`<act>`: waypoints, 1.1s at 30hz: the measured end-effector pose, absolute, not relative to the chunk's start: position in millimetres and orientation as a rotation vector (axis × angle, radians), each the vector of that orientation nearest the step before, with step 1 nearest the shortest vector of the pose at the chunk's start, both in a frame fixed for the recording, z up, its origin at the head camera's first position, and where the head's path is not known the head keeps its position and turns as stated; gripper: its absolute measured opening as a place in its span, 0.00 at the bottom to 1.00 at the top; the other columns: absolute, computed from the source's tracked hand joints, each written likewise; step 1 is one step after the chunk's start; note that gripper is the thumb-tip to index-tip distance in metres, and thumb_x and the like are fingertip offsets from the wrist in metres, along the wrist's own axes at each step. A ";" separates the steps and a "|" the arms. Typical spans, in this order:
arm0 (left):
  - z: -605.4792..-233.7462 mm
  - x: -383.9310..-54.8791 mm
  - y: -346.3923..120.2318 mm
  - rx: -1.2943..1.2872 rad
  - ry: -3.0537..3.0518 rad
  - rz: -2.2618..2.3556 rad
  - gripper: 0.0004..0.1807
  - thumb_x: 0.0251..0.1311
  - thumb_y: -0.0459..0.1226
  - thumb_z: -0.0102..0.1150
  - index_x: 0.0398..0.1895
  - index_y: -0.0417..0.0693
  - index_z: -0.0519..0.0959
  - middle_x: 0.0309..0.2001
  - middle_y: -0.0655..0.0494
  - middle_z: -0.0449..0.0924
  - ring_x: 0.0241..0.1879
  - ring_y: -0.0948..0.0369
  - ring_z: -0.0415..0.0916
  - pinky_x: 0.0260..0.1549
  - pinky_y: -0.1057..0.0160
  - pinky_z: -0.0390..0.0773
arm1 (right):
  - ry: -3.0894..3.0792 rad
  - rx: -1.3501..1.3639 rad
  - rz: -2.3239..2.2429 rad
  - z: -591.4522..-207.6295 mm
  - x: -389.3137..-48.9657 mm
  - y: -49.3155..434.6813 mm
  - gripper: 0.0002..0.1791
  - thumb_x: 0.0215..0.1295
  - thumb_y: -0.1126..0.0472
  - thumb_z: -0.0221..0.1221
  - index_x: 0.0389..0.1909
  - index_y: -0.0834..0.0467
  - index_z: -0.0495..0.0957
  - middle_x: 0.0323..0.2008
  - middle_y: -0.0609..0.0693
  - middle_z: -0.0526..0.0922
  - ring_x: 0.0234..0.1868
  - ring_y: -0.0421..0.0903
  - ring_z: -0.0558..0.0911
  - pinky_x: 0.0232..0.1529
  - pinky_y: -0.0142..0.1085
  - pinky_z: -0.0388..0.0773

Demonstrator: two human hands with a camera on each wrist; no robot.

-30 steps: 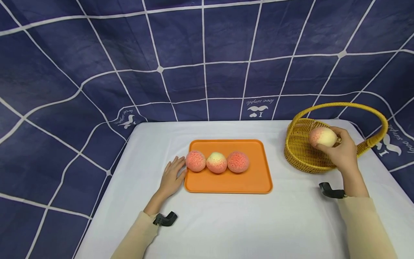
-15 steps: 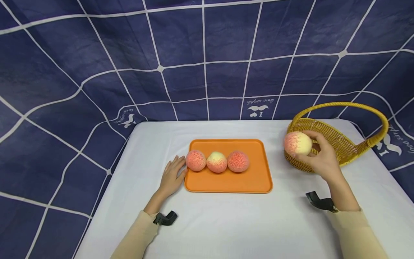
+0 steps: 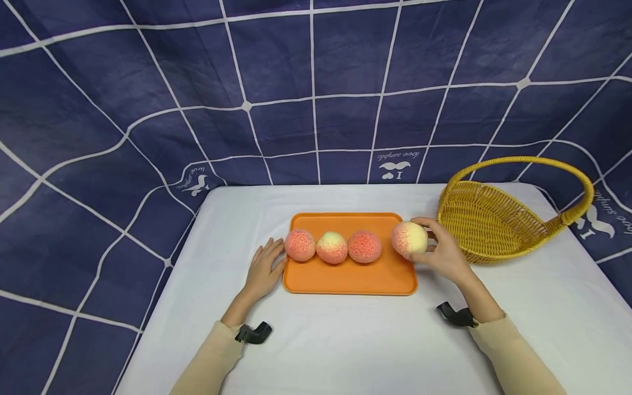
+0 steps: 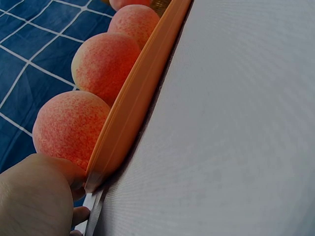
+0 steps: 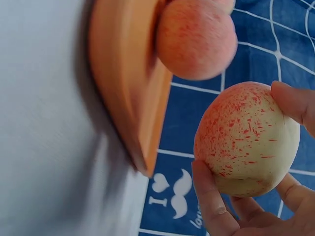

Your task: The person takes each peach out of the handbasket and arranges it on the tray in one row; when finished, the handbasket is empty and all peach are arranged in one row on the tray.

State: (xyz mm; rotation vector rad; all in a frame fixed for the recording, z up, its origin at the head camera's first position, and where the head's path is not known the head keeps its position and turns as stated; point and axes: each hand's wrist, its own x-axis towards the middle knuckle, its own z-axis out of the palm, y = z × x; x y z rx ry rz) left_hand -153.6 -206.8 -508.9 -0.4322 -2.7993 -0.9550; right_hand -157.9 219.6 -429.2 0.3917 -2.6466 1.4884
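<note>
Between its thumb and fingers, my right hand (image 3: 446, 255) grips a pale yellow peach with red speckles (image 5: 248, 140), held over the right end of the orange tray (image 3: 350, 282). A row of three peaches sits on that tray: a pinkish-red one (image 3: 299, 245) at the left, a yellow-and-red one (image 3: 332, 248) in the middle, a redder one (image 3: 364, 247) at the right. At the tray's left edge my left hand (image 3: 264, 270) lies flat with fingers extended, its fingertips by the leftmost peach. In the left wrist view, the thumb is against the tray rim (image 4: 123, 128).
A yellow wicker basket (image 3: 486, 219) with a tall arched handle stands at the table's right side, with no fruit visible in it. White cloth (image 3: 345, 345) covers the table. Behind hangs a dark blue curtain with white lines (image 3: 345, 60).
My right hand has lifted the peach out of the basket and carried it left to the tray's right end. My left hand and the three peaches on the tray stay put.
</note>
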 end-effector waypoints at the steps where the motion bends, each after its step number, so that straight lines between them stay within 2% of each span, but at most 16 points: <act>1: -509.2 -153.6 -206.8 -0.432 -2.797 -0.954 0.25 0.69 0.41 0.52 0.67 0.39 0.70 0.70 0.43 0.66 0.74 0.43 0.55 0.73 0.40 0.48 | -2.656 0.396 1.492 -431.2 -158.5 218.3 0.43 0.41 0.73 0.74 0.63 0.63 0.69 0.58 0.63 0.71 0.50 0.58 0.77 0.41 0.28 0.82; 7: -511.1 -154.7 -206.7 -0.429 -2.793 -0.955 0.25 0.69 0.40 0.52 0.67 0.39 0.70 0.70 0.43 0.66 0.74 0.44 0.55 0.73 0.40 0.47 | -2.734 0.376 1.438 -442.9 -159.8 214.3 0.42 0.43 0.71 0.75 0.63 0.59 0.69 0.59 0.63 0.72 0.51 0.63 0.78 0.42 0.39 0.84; 15: -511.8 -156.0 -206.0 -0.416 -2.823 -0.971 0.25 0.70 0.42 0.51 0.67 0.41 0.70 0.71 0.45 0.65 0.75 0.46 0.52 0.74 0.43 0.45 | -2.781 0.375 1.351 -450.7 -160.6 213.7 0.42 0.43 0.69 0.75 0.63 0.59 0.69 0.59 0.63 0.72 0.51 0.63 0.78 0.39 0.36 0.83; 19: -511.5 -155.9 -206.3 -0.419 -2.820 -0.974 0.25 0.70 0.41 0.51 0.67 0.40 0.70 0.71 0.45 0.65 0.75 0.46 0.53 0.74 0.42 0.46 | -2.792 0.368 1.337 -453.1 -161.5 213.3 0.42 0.43 0.69 0.75 0.63 0.59 0.69 0.58 0.63 0.73 0.51 0.63 0.77 0.40 0.38 0.83; 28: -509.2 -154.5 -206.1 -0.417 -2.824 -0.962 0.26 0.70 0.41 0.51 0.67 0.40 0.70 0.71 0.44 0.65 0.75 0.45 0.53 0.74 0.42 0.46 | -2.809 0.376 1.372 -459.4 -162.6 208.1 0.42 0.44 0.68 0.76 0.63 0.58 0.68 0.59 0.64 0.72 0.52 0.64 0.78 0.49 0.54 0.81; 33: -508.8 -153.7 -205.8 -0.419 -2.818 -0.970 0.25 0.70 0.41 0.51 0.67 0.40 0.70 0.71 0.44 0.66 0.75 0.45 0.53 0.74 0.41 0.46 | -2.825 0.370 1.378 -459.5 -162.6 207.4 0.43 0.45 0.66 0.76 0.64 0.58 0.67 0.61 0.64 0.71 0.54 0.63 0.76 0.52 0.55 0.79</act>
